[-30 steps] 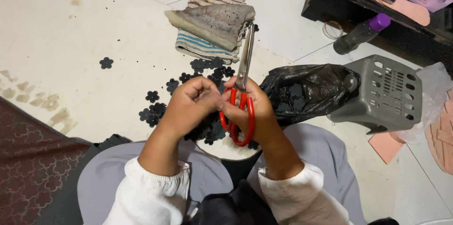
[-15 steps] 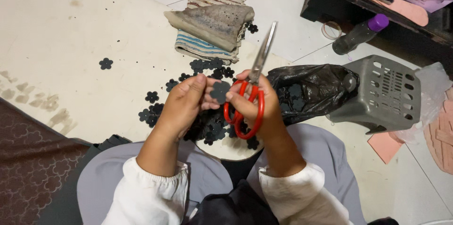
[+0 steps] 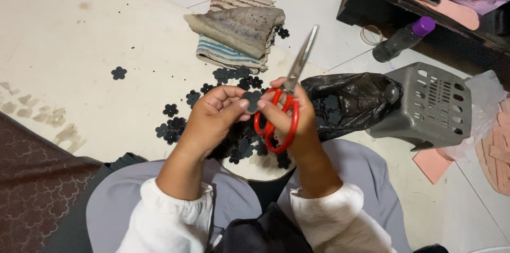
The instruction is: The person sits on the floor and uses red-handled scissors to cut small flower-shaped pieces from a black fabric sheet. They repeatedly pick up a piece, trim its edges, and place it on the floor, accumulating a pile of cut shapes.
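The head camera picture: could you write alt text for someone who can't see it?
Seen from above, a seated person's left hand pinches a small black flower-shaped piece while the right hand holds red-handled scissors, blades shut and pointing up. More black flower pieces lie scattered on the pale floor, beside folded cloths, a black plastic bag and a grey basket.

Black plastic bag (image 3: 353, 101), crumpled and open, centre right of frame on the floor, dark cut-outs inside. Dark bottle with purple cap (image 3: 402, 39) lying upper right. Clear plastic wrap (image 3: 481, 107) bunched at the right edge. No labels, signs or screens.
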The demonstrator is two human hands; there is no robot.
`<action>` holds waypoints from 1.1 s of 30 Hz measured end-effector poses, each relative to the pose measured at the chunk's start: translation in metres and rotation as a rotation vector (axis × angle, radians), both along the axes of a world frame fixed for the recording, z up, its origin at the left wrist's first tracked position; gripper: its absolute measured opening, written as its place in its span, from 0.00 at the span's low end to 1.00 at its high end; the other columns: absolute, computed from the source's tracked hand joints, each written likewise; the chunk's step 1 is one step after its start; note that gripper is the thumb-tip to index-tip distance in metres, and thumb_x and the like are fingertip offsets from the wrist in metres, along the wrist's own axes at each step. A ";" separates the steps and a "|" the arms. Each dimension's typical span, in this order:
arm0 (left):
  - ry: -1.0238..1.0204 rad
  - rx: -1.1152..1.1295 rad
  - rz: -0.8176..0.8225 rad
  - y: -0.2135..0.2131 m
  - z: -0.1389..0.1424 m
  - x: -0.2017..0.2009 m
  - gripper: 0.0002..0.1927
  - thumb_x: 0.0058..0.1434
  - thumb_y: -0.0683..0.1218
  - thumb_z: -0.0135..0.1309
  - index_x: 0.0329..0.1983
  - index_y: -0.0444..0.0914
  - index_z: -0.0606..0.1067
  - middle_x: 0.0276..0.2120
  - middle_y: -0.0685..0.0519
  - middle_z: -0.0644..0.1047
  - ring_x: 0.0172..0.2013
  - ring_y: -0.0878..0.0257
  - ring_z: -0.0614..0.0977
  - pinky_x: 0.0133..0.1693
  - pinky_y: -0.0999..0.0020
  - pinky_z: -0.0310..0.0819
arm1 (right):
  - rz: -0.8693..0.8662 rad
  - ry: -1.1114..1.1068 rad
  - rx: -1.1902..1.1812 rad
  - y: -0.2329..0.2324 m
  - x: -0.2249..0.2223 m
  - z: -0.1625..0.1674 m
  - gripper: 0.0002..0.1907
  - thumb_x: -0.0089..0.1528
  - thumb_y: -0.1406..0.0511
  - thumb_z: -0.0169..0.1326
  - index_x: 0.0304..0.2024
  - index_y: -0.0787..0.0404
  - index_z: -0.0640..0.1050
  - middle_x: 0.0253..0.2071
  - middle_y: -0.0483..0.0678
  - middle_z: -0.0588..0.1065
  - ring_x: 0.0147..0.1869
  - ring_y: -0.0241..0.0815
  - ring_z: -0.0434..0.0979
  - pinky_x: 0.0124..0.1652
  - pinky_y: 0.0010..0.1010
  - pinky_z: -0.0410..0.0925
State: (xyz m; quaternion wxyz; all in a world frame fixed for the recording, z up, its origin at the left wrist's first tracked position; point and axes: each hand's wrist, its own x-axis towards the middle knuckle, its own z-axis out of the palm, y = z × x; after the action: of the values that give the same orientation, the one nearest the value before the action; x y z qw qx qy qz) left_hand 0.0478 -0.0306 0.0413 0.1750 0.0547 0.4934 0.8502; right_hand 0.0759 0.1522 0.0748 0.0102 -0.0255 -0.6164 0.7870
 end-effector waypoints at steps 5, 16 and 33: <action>0.007 -0.091 0.049 0.001 0.013 0.006 0.14 0.62 0.37 0.61 0.50 0.33 0.75 0.39 0.53 0.78 0.37 0.69 0.79 0.40 0.74 0.75 | -0.023 -0.018 -0.052 0.002 0.000 0.005 0.21 0.60 0.76 0.57 0.55 0.66 0.69 0.40 0.50 0.75 0.43 0.37 0.77 0.44 0.27 0.71; 1.021 -0.812 0.461 -0.007 0.037 0.014 0.14 0.55 0.38 0.67 0.44 0.44 0.82 0.47 0.52 0.80 0.48 0.55 0.82 0.49 0.63 0.76 | -0.026 -0.071 0.115 0.001 0.005 0.018 0.20 0.61 0.71 0.58 0.55 0.65 0.70 0.36 0.45 0.73 0.38 0.33 0.73 0.38 0.24 0.68; -0.081 0.014 0.102 0.008 -0.005 0.003 0.20 0.70 0.55 0.47 0.42 0.35 0.80 0.31 0.54 0.82 0.33 0.69 0.81 0.39 0.74 0.77 | -0.079 -0.052 0.079 -0.004 0.004 0.017 0.21 0.59 0.72 0.57 0.54 0.67 0.71 0.37 0.47 0.76 0.38 0.35 0.78 0.42 0.28 0.74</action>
State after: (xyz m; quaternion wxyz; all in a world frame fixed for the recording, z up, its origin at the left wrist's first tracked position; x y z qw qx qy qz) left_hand 0.0508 -0.0229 0.0363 0.1510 -0.0037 0.4823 0.8629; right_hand 0.0798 0.1480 0.0916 0.0260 -0.0700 -0.6456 0.7600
